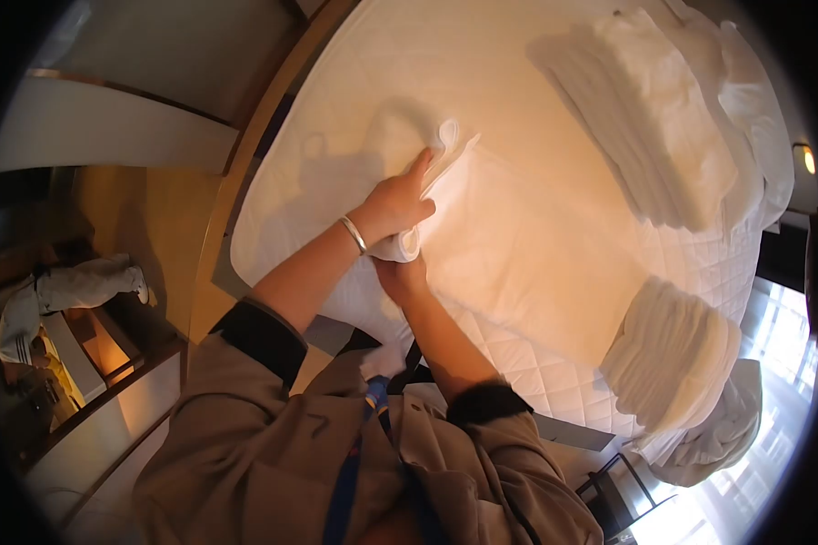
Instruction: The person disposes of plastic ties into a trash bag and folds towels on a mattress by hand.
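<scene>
A white folded cloth (444,166) is held upright over the bed (336,82), its lower end curled into a loop. My left hand (394,203), with a bracelet at the wrist, is wrapped over the cloth's side, its index finger pointing along it. Beneath the lower end, my right hand (401,276) supports the cloth; its fingers are mostly hidden behind it. A smooth white cloth (536,245) lies spread on the quilted bed cover to the right of my hands.
A tall stack of folded white cloths (650,127) lies at the bed's upper right, a smaller stack (673,354) at the lower right. Beside it is a crumpled grey-white cloth (723,427). At left, a shelf (109,413) stands near a draped garment (86,282).
</scene>
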Demonstrator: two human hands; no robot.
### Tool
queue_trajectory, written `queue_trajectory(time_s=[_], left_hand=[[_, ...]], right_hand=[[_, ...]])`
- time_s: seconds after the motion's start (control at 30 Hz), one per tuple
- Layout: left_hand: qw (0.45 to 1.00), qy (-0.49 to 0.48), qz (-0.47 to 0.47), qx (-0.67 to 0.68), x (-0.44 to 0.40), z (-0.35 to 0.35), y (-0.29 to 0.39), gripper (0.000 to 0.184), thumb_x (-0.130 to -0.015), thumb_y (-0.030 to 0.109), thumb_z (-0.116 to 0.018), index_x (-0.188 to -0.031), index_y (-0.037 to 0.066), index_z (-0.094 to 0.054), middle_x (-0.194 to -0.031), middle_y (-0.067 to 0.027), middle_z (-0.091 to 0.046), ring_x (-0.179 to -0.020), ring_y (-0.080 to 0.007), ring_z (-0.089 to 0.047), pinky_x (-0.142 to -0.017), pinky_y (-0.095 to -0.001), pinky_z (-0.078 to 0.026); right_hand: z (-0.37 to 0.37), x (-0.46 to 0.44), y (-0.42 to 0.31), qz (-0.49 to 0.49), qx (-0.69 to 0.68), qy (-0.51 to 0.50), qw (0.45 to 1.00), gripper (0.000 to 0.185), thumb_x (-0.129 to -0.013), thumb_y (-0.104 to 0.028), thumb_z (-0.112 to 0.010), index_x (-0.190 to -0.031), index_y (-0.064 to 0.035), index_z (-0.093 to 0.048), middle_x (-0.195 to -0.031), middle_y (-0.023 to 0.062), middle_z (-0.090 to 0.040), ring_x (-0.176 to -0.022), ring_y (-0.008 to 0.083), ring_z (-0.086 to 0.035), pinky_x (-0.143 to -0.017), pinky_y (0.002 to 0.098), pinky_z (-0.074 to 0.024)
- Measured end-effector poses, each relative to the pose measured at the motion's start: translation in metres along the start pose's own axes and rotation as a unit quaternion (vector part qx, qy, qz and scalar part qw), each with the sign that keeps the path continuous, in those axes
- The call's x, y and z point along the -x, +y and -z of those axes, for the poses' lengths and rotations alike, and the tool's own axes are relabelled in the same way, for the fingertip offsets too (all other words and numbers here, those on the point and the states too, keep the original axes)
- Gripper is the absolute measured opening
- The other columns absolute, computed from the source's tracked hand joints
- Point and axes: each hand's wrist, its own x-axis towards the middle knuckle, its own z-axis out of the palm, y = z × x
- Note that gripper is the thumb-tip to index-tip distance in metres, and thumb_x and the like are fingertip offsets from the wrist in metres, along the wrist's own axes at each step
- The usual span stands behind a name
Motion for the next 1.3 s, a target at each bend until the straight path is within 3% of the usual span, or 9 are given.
queue_trajectory(time_s=[0.07,0.2,0.3,0.4,0.53,0.67,0.73,0.97,1.3], left_hand=[[0.998,0.051,-0.009,-0.034,-0.003,-0.029,-0.002,0.081,-0.075,0.031,-0.063,-0.139,0.009,-0.02,-0.094,-0.0247,-0.06,-0.087,-0.0365,-0.059,-0.078,-0.0384,-0.046],[0.973,0.223,0.016,0.051,0.0,-0.048,-0.002,0.038,-0.089,0.038,-0.049,-0.121,0.019,-0.055,-0.061,-0.0091,-0.056,-0.056,-0.0225,-0.055,-0.057,-0.0366,-0.044],[0.907,0.332,-0.076,-0.248,-0.004,-0.05,0.005,0.033,-0.085,0.032,-0.055,-0.11,0.012,-0.059,-0.11,-0.0095,-0.057,-0.096,-0.0257,-0.055,-0.078,-0.0376,-0.043],[0.85,0.416,-0.117,-0.302,-0.016,-0.091,-0.008,0.035,-0.081,0.03,-0.059,-0.109,0.01,-0.056,-0.135,-0.0112,-0.038,-0.122,-0.0296,-0.038,-0.094,-0.0429,-0.033],[0.843,0.384,-0.148,-0.345,-0.024,-0.073,-0.011,0.041,-0.081,0.03,-0.059,-0.114,0.006,-0.052,-0.134,-0.0127,-0.039,-0.125,-0.0302,-0.034,-0.096,-0.0442,-0.03],[0.944,0.327,-0.036,0.006,-0.046,-0.048,0.002,0.051,-0.08,0.04,-0.06,-0.119,0.01,-0.051,-0.124,-0.0087,-0.046,-0.117,-0.0277,-0.039,-0.093,-0.0446,-0.029],[0.912,0.387,-0.015,-0.135,-0.049,-0.072,0.009,0.052,-0.079,0.041,-0.059,-0.122,0.013,-0.05,-0.124,-0.008,-0.046,-0.115,-0.0264,-0.039,-0.093,-0.0447,-0.029],[0.857,0.386,-0.142,-0.312,-0.057,-0.075,0.028,0.06,-0.08,0.042,-0.057,-0.132,0.017,-0.04,-0.142,-0.0081,-0.028,-0.129,-0.0283,-0.026,-0.098,-0.046,-0.024],[0.912,0.197,-0.287,-0.218,-0.006,-0.229,0.118,0.055,-0.085,0.034,-0.049,-0.134,0.014,-0.036,-0.145,-0.0086,-0.024,-0.132,-0.0267,-0.023,-0.104,-0.05,-0.021]], right_hand=[[0.026,0.041,-0.005,-0.165,-0.316,-0.041,0.933,0.039,-0.091,-0.021,-0.049,-0.126,-0.004,-0.042,-0.123,0.0132,-0.049,-0.115,0.0236,-0.046,-0.096,0.0362,-0.0387],[0.139,0.092,-0.05,-0.172,-0.095,-0.017,0.98,0.033,-0.093,-0.018,-0.047,-0.12,0.0008,-0.047,-0.094,0.0135,-0.063,-0.085,0.0184,-0.062,-0.075,0.0276,-0.0504],[0.207,0.101,-0.074,-0.014,0.172,0.131,0.976,0.027,-0.089,-0.013,-0.052,-0.113,0.0009,-0.053,-0.091,0.0098,-0.063,-0.077,0.0146,-0.058,-0.066,0.0237,-0.0464],[0.269,0.089,-0.101,0.171,0.455,0.175,0.856,0.034,-0.084,-0.01,-0.054,-0.116,-0.0019,-0.051,-0.122,0.0192,-0.048,-0.112,0.035,-0.045,-0.093,0.0397,-0.0379],[0.382,0.113,-0.06,0.022,0.557,0.395,0.73,0.05,-0.082,-0.022,-0.058,-0.122,0.0033,-0.043,-0.124,0.0261,-0.043,-0.118,0.0389,-0.038,-0.097,0.0431,-0.0316],[0.398,0.111,-0.081,-0.066,0.489,0.258,0.831,0.054,-0.082,-0.02,-0.059,-0.124,0.0063,-0.038,-0.118,0.0231,-0.05,-0.106,0.0347,-0.05,-0.092,0.0383,-0.0396],[0.42,0.109,-0.066,-0.163,0.21,0.269,0.926,0.054,-0.082,-0.022,-0.062,-0.124,0.0043,-0.039,-0.114,0.0175,-0.054,-0.102,0.0267,-0.053,-0.087,0.035,-0.0434],[0.411,0.107,-0.104,-0.252,-0.024,0.237,0.938,0.048,-0.081,-0.014,-0.063,-0.121,0.0021,-0.044,-0.11,0.0125,-0.057,-0.097,0.0217,-0.056,-0.083,0.0325,-0.0453],[0.357,0.095,-0.177,-0.163,0.036,0.18,0.969,0.047,-0.078,-0.005,-0.055,-0.123,-0.0006,-0.044,-0.11,0.0134,-0.057,-0.098,0.0204,-0.056,-0.083,0.0314,-0.0451]])
